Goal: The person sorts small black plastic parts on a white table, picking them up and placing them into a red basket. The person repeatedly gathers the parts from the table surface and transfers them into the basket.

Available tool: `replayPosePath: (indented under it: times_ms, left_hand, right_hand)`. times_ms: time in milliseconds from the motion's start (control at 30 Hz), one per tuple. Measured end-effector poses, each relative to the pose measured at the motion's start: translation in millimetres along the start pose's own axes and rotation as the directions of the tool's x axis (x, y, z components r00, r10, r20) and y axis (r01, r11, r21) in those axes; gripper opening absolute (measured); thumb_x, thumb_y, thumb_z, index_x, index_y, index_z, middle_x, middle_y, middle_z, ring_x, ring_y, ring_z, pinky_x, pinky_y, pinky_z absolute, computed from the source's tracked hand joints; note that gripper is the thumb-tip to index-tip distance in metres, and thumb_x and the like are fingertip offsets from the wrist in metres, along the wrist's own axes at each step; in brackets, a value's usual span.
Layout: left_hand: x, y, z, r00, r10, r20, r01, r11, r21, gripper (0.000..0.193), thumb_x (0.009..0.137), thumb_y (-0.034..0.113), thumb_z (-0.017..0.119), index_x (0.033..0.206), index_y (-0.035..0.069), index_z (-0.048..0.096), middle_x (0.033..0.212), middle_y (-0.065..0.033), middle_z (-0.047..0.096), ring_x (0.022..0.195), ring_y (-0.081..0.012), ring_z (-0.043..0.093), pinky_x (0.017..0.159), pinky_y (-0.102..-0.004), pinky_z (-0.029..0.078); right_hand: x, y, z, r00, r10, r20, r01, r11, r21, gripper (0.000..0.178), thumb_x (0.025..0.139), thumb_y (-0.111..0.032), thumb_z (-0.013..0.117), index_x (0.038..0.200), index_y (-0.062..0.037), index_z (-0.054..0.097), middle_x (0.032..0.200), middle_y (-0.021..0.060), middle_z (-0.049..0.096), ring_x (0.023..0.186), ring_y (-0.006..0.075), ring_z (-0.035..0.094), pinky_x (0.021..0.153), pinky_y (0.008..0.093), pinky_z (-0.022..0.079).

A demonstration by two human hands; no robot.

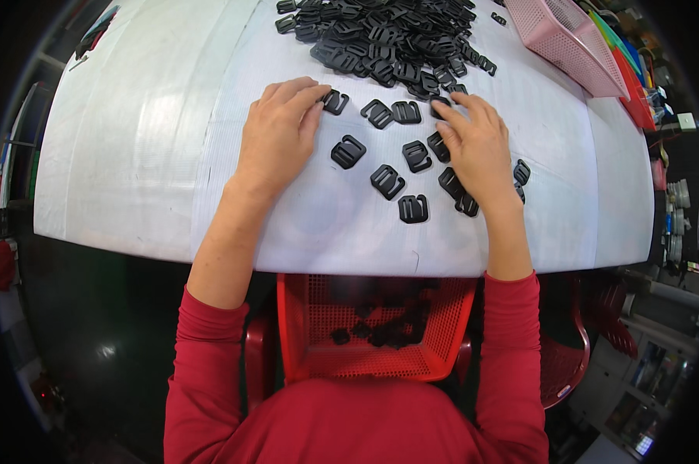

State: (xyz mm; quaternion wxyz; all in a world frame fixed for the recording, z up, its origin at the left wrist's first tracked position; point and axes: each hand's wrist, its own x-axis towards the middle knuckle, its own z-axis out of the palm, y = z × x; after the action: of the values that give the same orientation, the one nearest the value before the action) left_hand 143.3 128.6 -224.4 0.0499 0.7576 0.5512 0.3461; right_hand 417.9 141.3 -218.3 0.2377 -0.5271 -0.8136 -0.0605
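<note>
Touching slotted black plastic buckles (pixel 336 102), bare fingers (pixel 311 94) curl.

On the near side I see a person's deep-red top (pixel 357 421); its left sleeve (pixel 206 371) and right sleeve (pixel 512 356) wrinkle in soft folds and end partway down the forearms (pixel 230 247), leaving left hand (pixel 278 135) and right hand (pixel 479 155) bare.

Your left hand (pixel 281 131) has its fingertips at a black plastic, rounded-square slotted buckle with a hooked side (pixel 336 102). Under your right hand (pixel 475 143), another black buckle (pixel 440 107) shows partly. Between them, loose black buckles (pixel 348 151) lie flat at various angles; beyond, more form a dense black heap (pixel 384 42).
</note>
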Motion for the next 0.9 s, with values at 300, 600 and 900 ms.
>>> replayPosePath:
  times_ms: [300, 600, 900]
  left_hand:
    - [0, 8, -13, 0.995, -0.004, 0.098, 0.014, 0.995, -0.094, 0.034, 0.084, 0.011, 0.071, 0.118, 0.009, 0.067, 0.122, -0.0092, 0.063, 0.114, -0.0276, 0.056, 0.097, -0.0379, 0.045]
    - [-6, 4, 0, 0.977, -0.039, 0.207, 0.041, 0.999, -0.003, 0.059, 0.087, 0.021, 0.07, 0.142, 0.011, 0.048, 0.146, -0.015, 0.045, 0.138, -0.0326, 0.037, 0.114, -0.0412, 0.032]
    - [-6, 4, 4, 0.97, -0.07, 0.235, 0.079, 0.996, -0.03, 0.056, 0.09, 0.025, 0.067, 0.14, 0.009, 0.049, 0.146, -0.0155, 0.045, 0.137, -0.034, 0.038, 0.114, -0.0429, 0.03]
  right_hand:
    - [-65, 24, -54, 0.932, 0.314, -0.181, -0.283, 0.942, 0.18, 0.024, 0.091, -0.009, 0.063, 0.114, -0.0069, 0.07, 0.119, 0.0146, 0.062, 0.112, 0.0303, 0.058, 0.094, 0.0381, 0.047]
    - [-124, 14, -50, 0.846, 0.492, -0.204, -0.444, 0.863, 0.242, 0.031, 0.089, -0.013, 0.068, 0.12, -0.0096, 0.068, 0.132, 0.0154, 0.054, 0.125, 0.0345, 0.047, 0.104, 0.0444, 0.039]
    - [-127, 16, -44, 0.932, 0.288, -0.22, -0.256, 0.953, 0.162, 0.028, 0.089, -0.027, 0.068, 0.112, -0.0119, 0.071, 0.136, 0.0156, 0.053, 0.132, 0.0419, 0.041, 0.106, 0.0509, 0.035]
